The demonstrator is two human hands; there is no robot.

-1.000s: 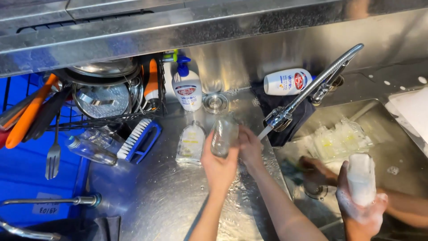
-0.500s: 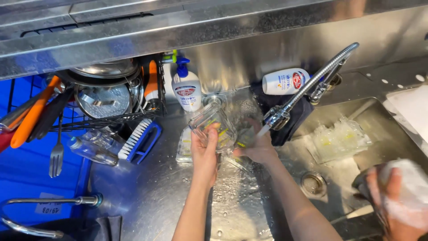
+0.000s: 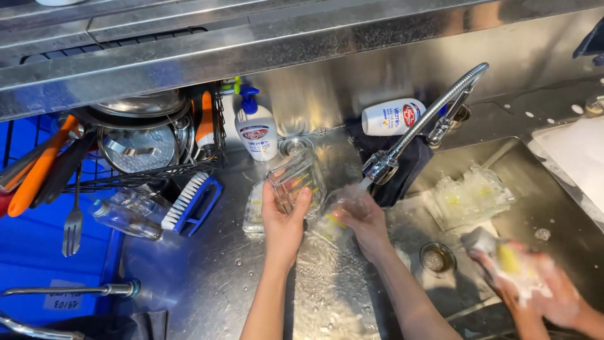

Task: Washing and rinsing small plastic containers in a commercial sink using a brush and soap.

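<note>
Clear glass is being gripped in the left hand (image 3: 283, 221): a small square-sided glass container (image 3: 296, 182) is being held with the thumb and fingers closed around its lower edge, tilted so that its open mouth is turned partly toward the tap, apparently so that water can run in and drain off. It is being kept above the wet steel table (image 3: 207, 277), just left of the stream. The right hand (image 3: 362, 217) is being held directly under the spout of the flexible steel faucet (image 3: 415, 126), fingers loosely cupped; something yellowish seems to be lying beneath them, but whether it is being pinched cannot be told through the running water. A soap pump bottle (image 3: 257, 129) is being kept upright against the back wall, within easy reach, while a white bottle (image 3: 393, 117) is lying on its side on a dark cloth (image 3: 409, 167) beside the faucet. A blue scrubbing brush (image 3: 192, 204) is lying bristles-up near the wire rack (image 3: 145, 141), where pot lids are being left to dry. In the sink basin (image 3: 547, 208) to the right, another person's hands (image 3: 528, 277), covered in foam, are being worked around a soapy item, well apart from the rinsing.
</note>
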